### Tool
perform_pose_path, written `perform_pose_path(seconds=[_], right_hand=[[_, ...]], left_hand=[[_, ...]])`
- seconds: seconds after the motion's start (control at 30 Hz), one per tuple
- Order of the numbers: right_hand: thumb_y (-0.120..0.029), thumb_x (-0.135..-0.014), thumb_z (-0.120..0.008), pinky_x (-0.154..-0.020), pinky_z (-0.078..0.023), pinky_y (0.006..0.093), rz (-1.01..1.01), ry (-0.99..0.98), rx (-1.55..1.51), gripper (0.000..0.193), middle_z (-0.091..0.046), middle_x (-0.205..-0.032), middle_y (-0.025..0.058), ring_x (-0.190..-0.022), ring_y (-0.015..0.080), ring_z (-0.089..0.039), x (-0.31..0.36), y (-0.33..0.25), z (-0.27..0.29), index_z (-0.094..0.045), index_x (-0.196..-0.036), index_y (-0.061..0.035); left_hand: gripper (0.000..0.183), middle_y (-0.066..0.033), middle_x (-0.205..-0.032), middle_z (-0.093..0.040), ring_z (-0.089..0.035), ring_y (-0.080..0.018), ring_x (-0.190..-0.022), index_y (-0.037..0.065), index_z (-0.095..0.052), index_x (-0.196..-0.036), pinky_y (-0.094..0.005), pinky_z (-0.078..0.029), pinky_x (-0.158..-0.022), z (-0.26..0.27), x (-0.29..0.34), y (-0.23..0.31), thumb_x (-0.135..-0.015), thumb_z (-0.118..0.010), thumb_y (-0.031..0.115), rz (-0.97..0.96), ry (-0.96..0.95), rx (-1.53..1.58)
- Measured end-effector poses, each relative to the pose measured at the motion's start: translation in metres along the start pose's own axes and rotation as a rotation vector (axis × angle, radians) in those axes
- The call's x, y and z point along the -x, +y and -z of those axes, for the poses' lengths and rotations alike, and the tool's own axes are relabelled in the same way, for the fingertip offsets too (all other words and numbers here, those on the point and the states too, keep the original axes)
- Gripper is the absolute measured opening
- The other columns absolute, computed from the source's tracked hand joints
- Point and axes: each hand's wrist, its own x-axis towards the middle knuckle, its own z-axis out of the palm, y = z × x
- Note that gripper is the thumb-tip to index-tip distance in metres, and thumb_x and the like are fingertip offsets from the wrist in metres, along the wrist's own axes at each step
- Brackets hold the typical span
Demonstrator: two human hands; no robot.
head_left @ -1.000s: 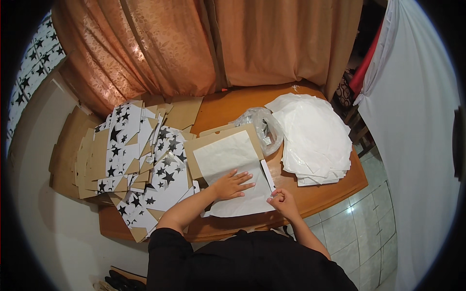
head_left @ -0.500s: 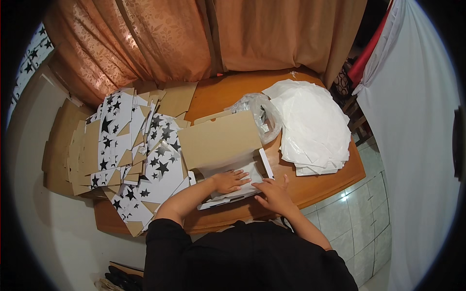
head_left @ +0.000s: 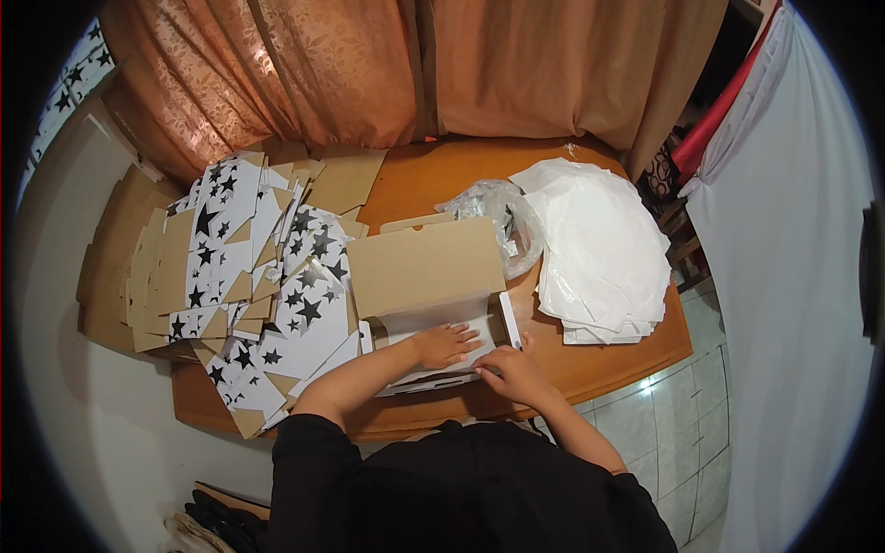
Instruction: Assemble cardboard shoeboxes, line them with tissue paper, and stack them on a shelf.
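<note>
In front of me stands an open cardboard box [head_left: 422,266], its brown lid raised away from me and its side flaps white outside. White tissue paper [head_left: 426,320] lines the inside. My left hand [head_left: 446,346] lies flat on that paper with its fingers stretched out. At the front right corner of the box, my right hand [head_left: 513,376] is closed, thumb and fingertips pinching what looks like the near edge of the paper. The fingertips partly hide what is between them.
Left of the box lie overlapping flat cardboard box blanks [head_left: 309,313], white with black stars. A stack of white paper sheets [head_left: 604,244] sits at the right. Behind the box is a clear plastic bag [head_left: 524,230]. Everything rests on an orange-brown wooden table [head_left: 415,175], before brown curtains [head_left: 553,74].
My right hand has shifted slightly left and its spread fingers have drawn together at the paper's edge. My left hand stays flat on the paper. The whole view has shifted a little.
</note>
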Motion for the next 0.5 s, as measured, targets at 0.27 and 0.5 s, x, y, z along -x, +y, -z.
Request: perform_pose_path(seconds=[0.27,0.5], right_hand=[[-0.032,-0.082,-0.062,-0.099,-0.017,0.0558,0.055,0.033,-0.116,0.022,-0.067,-0.094,0.0021,-0.094,0.0192,-0.06,-0.018,0.013,0.029,-0.068,-0.094,-0.0149],[-0.021,-0.08,-0.059,-0.099,-0.019,0.0599,-0.217,0.393,0.007,0.017,-0.066,-0.094,0.0025,-0.096,0.0214,-0.058,-0.089,0.096,0.061,-0.068,-0.093,-0.0139]], left_hand=[[0.049,-0.0133,-0.144,-0.032,-0.03,-0.0346,-0.132,0.017,-0.036,-0.138,-0.0466,-0.027,-0.107,0.026,0.012,0.008,-0.097,-0.027,0.042,0.002,0.149,0.054],[0.053,-0.0168,-0.114,-0.061,-0.055,-0.0322,-0.108,0.01,-0.06,-0.117,-0.036,-0.041,-0.095,0.08,0.074,0.06,-0.089,-0.046,0.053,0.42,-0.021,0.537]])
